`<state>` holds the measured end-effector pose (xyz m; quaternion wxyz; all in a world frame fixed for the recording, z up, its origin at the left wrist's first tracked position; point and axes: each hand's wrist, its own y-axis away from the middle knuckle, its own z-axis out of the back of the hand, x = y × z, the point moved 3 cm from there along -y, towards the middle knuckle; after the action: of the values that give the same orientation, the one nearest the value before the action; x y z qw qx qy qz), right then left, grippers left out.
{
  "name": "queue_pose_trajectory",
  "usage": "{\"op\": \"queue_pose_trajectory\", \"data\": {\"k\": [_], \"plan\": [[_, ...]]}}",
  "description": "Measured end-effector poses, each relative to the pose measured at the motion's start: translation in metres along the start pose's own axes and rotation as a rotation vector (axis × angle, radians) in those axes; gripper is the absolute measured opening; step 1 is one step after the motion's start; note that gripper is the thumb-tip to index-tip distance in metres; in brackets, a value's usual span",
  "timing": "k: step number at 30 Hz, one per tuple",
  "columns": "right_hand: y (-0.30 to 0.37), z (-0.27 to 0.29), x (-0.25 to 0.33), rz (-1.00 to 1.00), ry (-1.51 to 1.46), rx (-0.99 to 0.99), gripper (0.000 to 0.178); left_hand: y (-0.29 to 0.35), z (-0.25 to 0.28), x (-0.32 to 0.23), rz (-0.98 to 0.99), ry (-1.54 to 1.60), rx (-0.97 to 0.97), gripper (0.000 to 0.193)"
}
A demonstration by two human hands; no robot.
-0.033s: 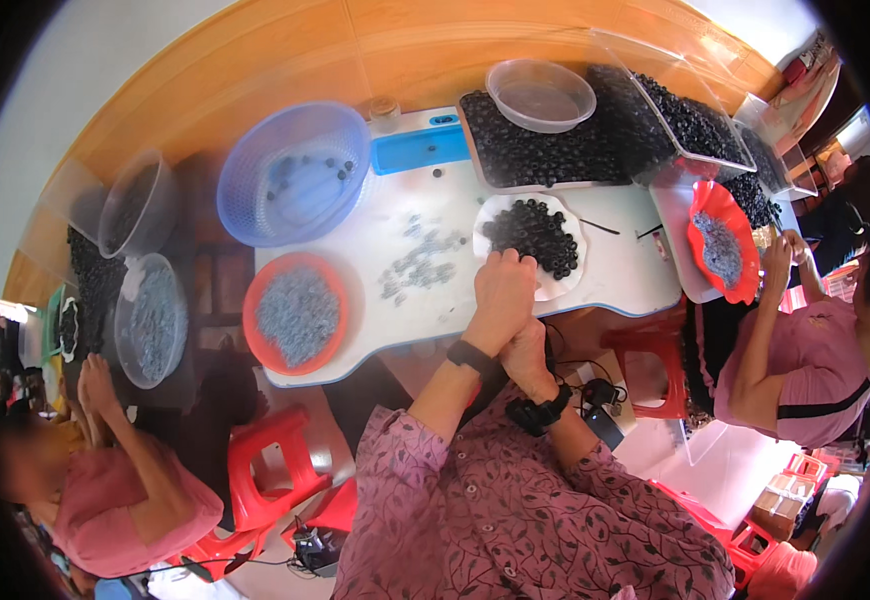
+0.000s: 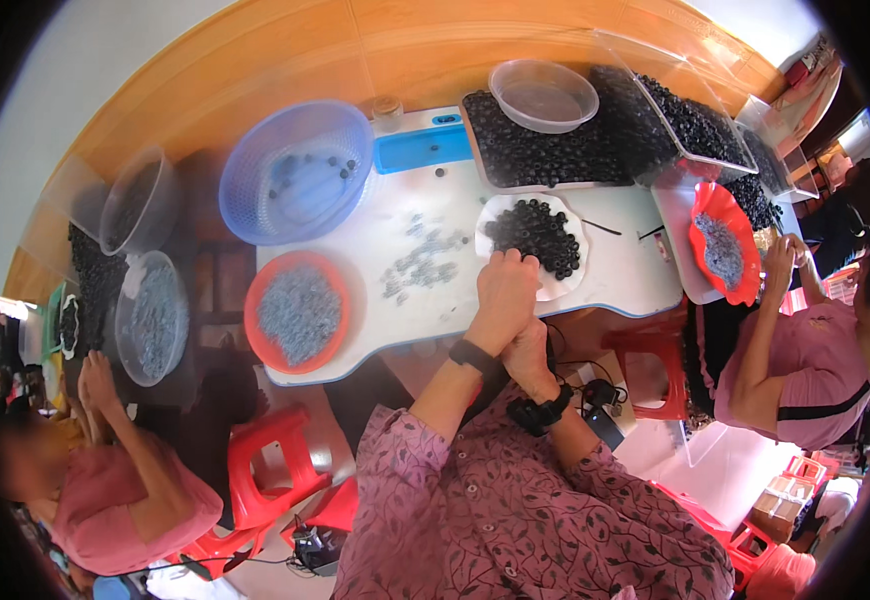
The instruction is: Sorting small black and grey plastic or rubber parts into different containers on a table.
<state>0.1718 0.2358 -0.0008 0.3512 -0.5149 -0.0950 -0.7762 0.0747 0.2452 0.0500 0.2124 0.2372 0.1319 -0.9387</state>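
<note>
My left hand (image 2: 505, 295) is closed, its curled fingers at the near edge of a white scalloped plate (image 2: 561, 291). Small round black pieces (image 2: 533, 232) are heaped on that plate. Just below and partly behind the left hand is my right hand (image 2: 528, 357), also closed, with most of its fingers hidden. The two hands touch or nearly touch, and whatever they hold is too small or covered to make out. Left of the plate, small clear pieces (image 2: 423, 262) lie scattered on the white table (image 2: 355, 345). An orange-red bowl (image 2: 255, 340) holds many more pale pieces.
A blue basket (image 2: 240, 205) with a few black pieces stands at the back left. Behind the plate, a tray of black pieces (image 2: 515, 160) carries a clear bowl (image 2: 545, 95). Co-workers sit at left and right, near a clear bowl (image 2: 177, 350) and a red bowl (image 2: 752, 268).
</note>
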Motion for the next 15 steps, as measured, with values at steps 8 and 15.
{"op": "queue_pose_trajectory", "data": {"k": [8, 15], "plan": [[0.0, -0.001, 0.001, -0.006, 0.044, 0.031, 0.022, 0.006, 0.002, 0.003, 0.005, 0.065, -0.105, 0.011], [-0.006, 0.002, 0.017, 0.065, 0.032, -0.018, 0.015, 0.052, 0.021, 0.038, 0.225, 1.332, -0.057, 0.023]]}}
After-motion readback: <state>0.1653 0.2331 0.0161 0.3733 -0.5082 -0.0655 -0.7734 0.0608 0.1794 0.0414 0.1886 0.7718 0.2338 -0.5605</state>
